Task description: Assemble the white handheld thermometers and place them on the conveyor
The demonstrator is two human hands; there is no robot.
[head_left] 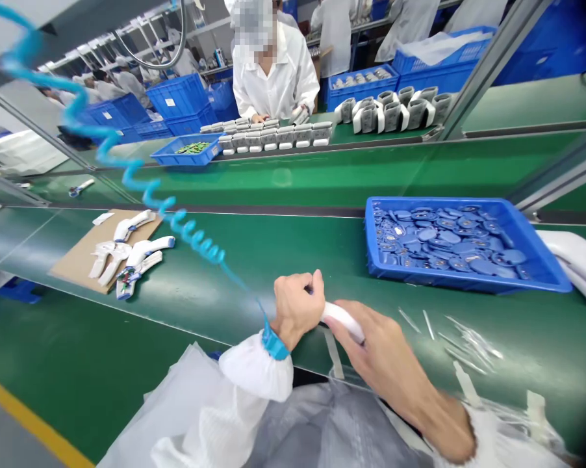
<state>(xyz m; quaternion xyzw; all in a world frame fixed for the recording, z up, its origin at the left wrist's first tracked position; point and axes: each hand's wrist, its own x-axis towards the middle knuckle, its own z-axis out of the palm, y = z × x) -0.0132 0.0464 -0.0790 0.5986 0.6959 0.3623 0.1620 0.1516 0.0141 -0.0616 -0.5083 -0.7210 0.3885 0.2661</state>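
Green assembly belt running across the lower head view, with further belts, blue crates and white-coated workers beyond. Just above the belt's near edge, a white plastic handle-shaped housing gripped between both hands. Left hand: fingers curled closed around the housing's far end, most of the grip hidden behind the knuckles. Right hand: fingers extended and close together along the housing, seemingly pressing on it, though the fingertips are hard to make out. Blue wrist strap around the left wrist, its coiled blue cord rising toward the upper left. Right of the hands, clear plastic strips scattered on the belt; beyond them, a blue tray of round blue parts. Farther left, white gun-shaped housings on a cardboard sheet. Across the line, a co-worker behind rows of white devices.
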